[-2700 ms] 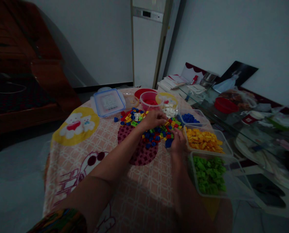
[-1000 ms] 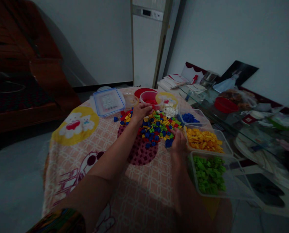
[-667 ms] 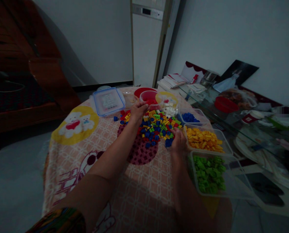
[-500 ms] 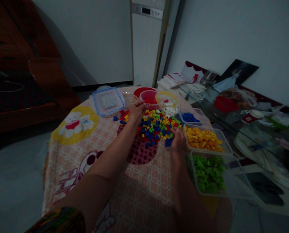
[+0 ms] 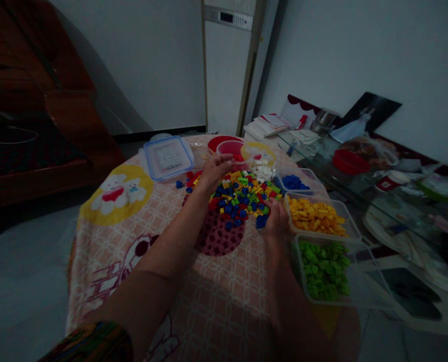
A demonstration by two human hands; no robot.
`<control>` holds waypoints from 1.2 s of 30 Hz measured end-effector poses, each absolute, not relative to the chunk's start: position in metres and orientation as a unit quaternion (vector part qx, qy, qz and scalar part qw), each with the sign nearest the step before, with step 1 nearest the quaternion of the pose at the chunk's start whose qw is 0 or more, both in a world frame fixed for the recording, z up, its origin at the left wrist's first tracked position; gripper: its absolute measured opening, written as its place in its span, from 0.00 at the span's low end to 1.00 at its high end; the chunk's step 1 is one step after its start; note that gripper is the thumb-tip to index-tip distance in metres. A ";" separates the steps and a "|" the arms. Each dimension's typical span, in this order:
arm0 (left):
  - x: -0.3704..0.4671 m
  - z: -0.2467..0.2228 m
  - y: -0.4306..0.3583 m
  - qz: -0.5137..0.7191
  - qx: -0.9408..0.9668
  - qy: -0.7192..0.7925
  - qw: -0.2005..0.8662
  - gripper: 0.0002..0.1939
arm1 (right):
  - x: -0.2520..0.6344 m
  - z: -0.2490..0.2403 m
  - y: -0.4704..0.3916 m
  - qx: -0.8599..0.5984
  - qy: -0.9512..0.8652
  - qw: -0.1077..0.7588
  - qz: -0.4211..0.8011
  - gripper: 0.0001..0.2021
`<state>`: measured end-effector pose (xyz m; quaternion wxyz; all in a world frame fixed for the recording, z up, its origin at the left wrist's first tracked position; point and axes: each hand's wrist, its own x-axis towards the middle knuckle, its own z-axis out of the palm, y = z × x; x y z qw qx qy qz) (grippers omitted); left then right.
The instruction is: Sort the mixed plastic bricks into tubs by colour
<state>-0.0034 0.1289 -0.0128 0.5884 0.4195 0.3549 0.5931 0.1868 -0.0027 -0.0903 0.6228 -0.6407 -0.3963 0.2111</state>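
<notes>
A mixed pile of small toy building bricks in red, blue, yellow and green lies on the cloth-covered table. My left hand hovers over the pile's far left side, fingers stretched towards a clear round tub with red bricks in it. Nothing shows between those fingers. At the pile's right edge rests my right hand, thumb and forefinger apart, beside some blue bricks. White bricks sit in a clear container just beyond the pile.
Along the right stand clear boxes of blue bricks, yellow bricks and green bricks. A blue-rimmed lid lies at the back left. Past the boxes is a cluttered glass table.
My left hand has opened from a pinch, its fingers now reaching out beside the tub of red bricks. My right hand has barely moved.
</notes>
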 end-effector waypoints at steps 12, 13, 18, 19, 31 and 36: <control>-0.059 0.011 0.116 0.116 0.812 0.494 0.289 0.06 | 0.189 -0.094 0.001 -0.636 -0.392 0.629 0.214 0.24; -0.061 0.010 0.115 0.102 0.814 0.499 0.277 0.06 | 0.189 -0.095 0.001 -0.634 -0.394 0.630 0.214 0.24; -0.057 0.000 0.110 0.044 0.829 0.503 0.240 0.07 | 0.189 -0.098 0.003 -0.625 -0.392 0.639 0.216 0.25; -0.054 -0.001 0.108 0.031 0.835 0.505 0.217 0.07 | 0.189 -0.098 0.003 -0.625 -0.390 0.641 0.217 0.25; -0.062 0.012 0.108 0.047 0.826 0.470 0.309 0.06 | 0.188 -0.092 0.001 -0.631 -0.406 0.633 0.190 0.23; -0.053 -0.007 0.118 0.337 0.671 0.461 0.473 0.05 | 0.188 -0.092 0.001 -0.633 -0.409 0.628 0.193 0.23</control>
